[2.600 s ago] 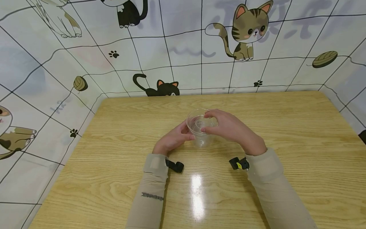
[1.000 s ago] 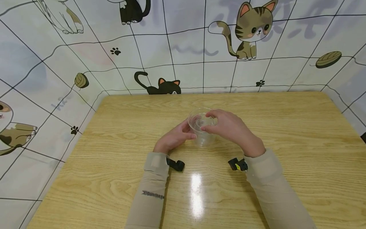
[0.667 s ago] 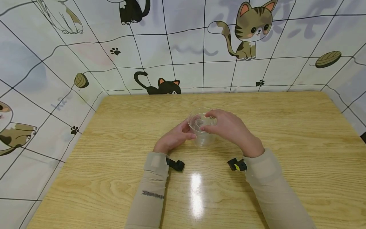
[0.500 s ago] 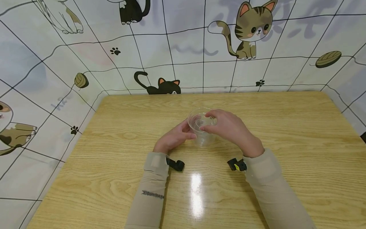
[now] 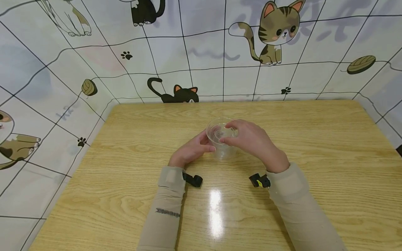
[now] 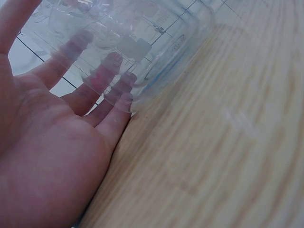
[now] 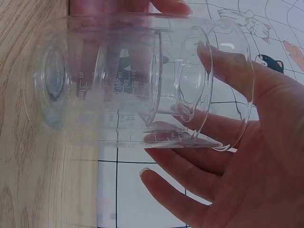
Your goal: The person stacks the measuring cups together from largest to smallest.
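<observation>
A large clear beaker (image 5: 223,154) stands upright on the table, near the middle of the head view. My left hand (image 5: 192,150) holds its left side, thumb in front and fingers behind. In the right wrist view, a graduated middle-sized beaker (image 7: 124,90) sits nested inside the large one, and a small beaker (image 7: 186,61) lies higher up within it. My right hand (image 5: 252,137) reaches over the rim from the right and pinches the small beaker between thumb and fingertips, with other fingers outside the glass. Through the wall, the left wrist view shows my left fingers (image 6: 107,73) spread along the beaker.
The wood-grain table (image 5: 132,195) extends around both arms, with a bright light reflection in front of the beakers. A wall covering (image 5: 207,52) with cartoon cats rises behind the table and on both sides. Black wrist cameras (image 5: 195,181) jut out at each cuff.
The head view has shifted slightly since the oldest frame. My right wrist has moved a little to the left; both hands keep their hold, and the beakers stay in place.
</observation>
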### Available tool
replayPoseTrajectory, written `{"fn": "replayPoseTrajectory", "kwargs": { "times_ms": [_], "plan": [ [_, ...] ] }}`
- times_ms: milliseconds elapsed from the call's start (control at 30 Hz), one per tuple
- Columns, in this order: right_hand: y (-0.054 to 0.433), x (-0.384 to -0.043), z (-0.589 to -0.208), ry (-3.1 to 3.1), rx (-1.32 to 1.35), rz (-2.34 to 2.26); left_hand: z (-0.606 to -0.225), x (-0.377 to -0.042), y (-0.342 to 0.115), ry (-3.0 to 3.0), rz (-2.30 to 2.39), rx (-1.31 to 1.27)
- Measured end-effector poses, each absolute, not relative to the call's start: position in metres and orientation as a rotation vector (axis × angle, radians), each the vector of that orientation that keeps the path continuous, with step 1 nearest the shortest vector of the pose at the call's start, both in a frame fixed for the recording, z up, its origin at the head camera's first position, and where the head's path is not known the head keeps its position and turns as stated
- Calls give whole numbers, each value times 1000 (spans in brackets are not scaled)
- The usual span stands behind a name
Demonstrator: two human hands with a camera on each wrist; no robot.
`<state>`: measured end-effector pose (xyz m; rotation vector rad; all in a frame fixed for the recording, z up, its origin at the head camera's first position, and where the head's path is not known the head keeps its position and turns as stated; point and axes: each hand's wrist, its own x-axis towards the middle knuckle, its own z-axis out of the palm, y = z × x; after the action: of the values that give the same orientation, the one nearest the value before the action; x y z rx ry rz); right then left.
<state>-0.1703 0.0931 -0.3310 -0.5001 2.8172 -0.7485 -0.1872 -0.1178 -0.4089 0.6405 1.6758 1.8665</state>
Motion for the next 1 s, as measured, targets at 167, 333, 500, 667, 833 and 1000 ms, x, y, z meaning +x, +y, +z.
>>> {"fn": "replayPoseTrajectory", "kwargs": {
  "times_ms": [167, 333, 500, 667, 833, 1000],
  "plan": [
    [93, -170, -331, 2822, -497, -742, -420, -193, -118, 1653, 1881, 654],
    [92, -170, -330, 2817, -479, -742, -427, -197, -119, 1646, 1892, 662],
    [91, -169, -331, 2816, -466, -739, -428, -197, -119, 1635, 1900, 668],
    [90, -170, -331, 2819, -454, -731, -428, -197, -120, 1626, 1904, 666],
    [89, -170, -331, 2824, -446, -720, -429, -197, -120, 1620, 1910, 661],
    [89, -169, -331, 2832, -426, -719, -430, -198, -119, 1632, 1901, 657]
  ]
}}
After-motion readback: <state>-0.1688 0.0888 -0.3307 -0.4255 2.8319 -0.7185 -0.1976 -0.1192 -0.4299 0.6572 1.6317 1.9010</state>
